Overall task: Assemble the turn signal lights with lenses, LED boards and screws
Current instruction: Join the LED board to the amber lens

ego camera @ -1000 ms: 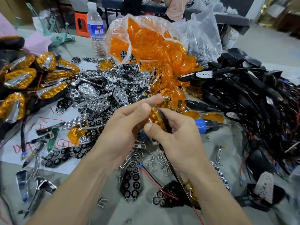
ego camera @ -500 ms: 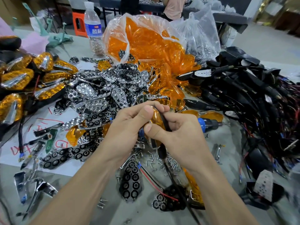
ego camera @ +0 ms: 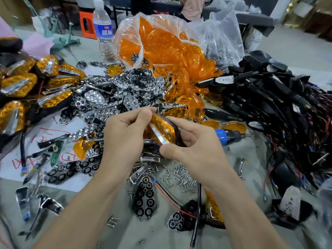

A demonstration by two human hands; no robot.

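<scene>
Head cam: both hands, left hand (ego camera: 124,133) and right hand (ego camera: 195,150), pinch the turn signal (ego camera: 162,131) above the screws (ego camera: 179,175), seating its lens. Probably screws and the driver (ego camera: 228,136) next.

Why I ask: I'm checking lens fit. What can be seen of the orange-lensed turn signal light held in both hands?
The orange-lensed turn signal light is a long, pointed unit: a translucent, faceted orange plastic lens with a chrome strip along it, backed by a black housing. It is held up off the table, tilted. The left hand pinches its upper end; the right hand grips its black side and lower tip.
</scene>
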